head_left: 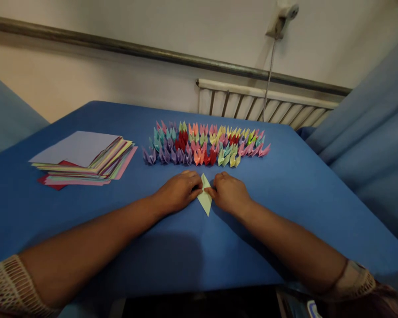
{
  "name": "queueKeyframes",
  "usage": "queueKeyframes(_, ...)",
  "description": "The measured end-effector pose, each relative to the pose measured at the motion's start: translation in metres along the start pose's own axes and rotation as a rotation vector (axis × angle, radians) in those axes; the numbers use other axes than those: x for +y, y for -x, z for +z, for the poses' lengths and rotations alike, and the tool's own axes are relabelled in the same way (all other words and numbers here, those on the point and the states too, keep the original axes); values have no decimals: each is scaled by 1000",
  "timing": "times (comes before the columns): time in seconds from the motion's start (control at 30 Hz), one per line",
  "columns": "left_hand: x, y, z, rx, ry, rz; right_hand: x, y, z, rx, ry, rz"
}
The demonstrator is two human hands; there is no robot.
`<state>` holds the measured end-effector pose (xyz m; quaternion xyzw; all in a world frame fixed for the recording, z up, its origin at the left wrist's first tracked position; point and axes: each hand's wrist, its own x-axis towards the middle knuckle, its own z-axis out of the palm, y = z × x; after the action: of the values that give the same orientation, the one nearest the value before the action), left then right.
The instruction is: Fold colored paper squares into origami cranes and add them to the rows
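Observation:
A pale green sheet of origami paper (206, 202), folded into a narrow diamond, lies on the blue tabletop with one point toward me. My left hand (181, 190) closes on its left edge, thumb and fingers curled against the paper. On the opposite edge, my right hand (230, 192) is curled too, its thumb pressing on the paper's middle. Just beyond both hands stand rows of folded paper cranes (199, 154) in many colours. Part of the diamond's upper sides is hidden by my fingers.
A stack of coloured paper sheets (82, 150) lies at the left on the blue-covered table (146, 265). Behind the table are a wall with a metal rail (152, 53) and a radiator (245, 99). Blue curtains (374, 132) hang at both sides.

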<state>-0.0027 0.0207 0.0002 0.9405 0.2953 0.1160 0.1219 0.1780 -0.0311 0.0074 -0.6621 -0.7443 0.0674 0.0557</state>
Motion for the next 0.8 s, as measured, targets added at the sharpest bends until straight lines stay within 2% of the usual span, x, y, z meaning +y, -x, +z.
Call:
queueKeyframes(0.2, -4, 0, 3, 72, 68, 72, -8, 0, -6, -56, 18, 51)
queueKeyframes(0.43, -10, -2, 3, 71, 67, 105, -7, -3, -8, -107, -71, 56)
queueKeyframes(0.8, -12, 0, 0, 80, 57, 163, -6, 0, 8, 64, -213, -25)
